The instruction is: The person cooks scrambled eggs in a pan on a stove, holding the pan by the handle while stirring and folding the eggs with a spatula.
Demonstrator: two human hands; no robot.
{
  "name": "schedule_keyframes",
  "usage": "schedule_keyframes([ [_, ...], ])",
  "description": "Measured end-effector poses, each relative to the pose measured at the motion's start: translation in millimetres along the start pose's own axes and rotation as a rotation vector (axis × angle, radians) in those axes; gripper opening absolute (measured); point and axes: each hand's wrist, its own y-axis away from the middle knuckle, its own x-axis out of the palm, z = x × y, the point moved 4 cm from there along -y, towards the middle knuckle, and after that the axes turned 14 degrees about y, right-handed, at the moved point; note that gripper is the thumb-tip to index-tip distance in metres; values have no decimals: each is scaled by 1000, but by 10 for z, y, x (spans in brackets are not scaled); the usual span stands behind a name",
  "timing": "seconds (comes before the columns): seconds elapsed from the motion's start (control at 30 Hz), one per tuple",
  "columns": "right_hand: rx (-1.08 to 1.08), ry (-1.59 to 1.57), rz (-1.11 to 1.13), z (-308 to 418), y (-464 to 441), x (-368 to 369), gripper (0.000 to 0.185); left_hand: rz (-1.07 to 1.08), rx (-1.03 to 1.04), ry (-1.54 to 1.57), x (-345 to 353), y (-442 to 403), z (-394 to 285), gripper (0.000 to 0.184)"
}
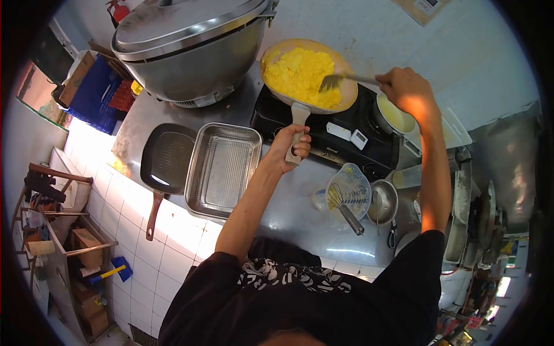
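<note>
My left hand (290, 145) is wrapped round the pale handle of a cream-coloured frying pan (348, 95), which is over a black gas stove (271, 118). Soft yellow scrambled eggs (300, 72) fill most of the pan. Up at the right, my right hand (405, 89) is closed on the handle of a spatula (352, 77). Its dark slotted head dips into the eggs near the pan's right side. Whether the pan rests on the burner or is lifted off it, I cannot tell.
A large lidded steel pot (190, 63) stands at the back left. Nearer are a square grill pan (167, 158) and a steel tray with a mesh basket (224, 170). A measuring jug (355, 181) with a whisk (344, 212), a metal bowl (384, 202) and a saucepan (395, 115) are at the right.
</note>
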Motion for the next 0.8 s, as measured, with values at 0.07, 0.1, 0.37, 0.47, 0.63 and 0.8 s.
schedule_keyframes([
  [0.07, -101, -63, 182, -18, 144, -2, 23, -9, 12, -7, 23, 11, 8, 10],
  [0.1, -103, -63, 185, 44, 168, 28, 23, -23, 25, -17, 15, 21, 10, 11],
  [0.37, 123, -230, 42, 224, -372, 1060, 26, -25, 33, -103, -157, 77, 18, 12],
  [0.47, 128, -355, -15, 286, -417, 1234, 27, -22, 16, -88, -118, 26, 14, 13],
  [0.63, 112, -327, 55, 168, -115, 657, 27, -15, 25, -55, -50, 17, 7, 13],
  [0.8, 11, -239, -34, 297, 458, 159, 26, -8, 26, -11, 20, 17, 11, 12],
])
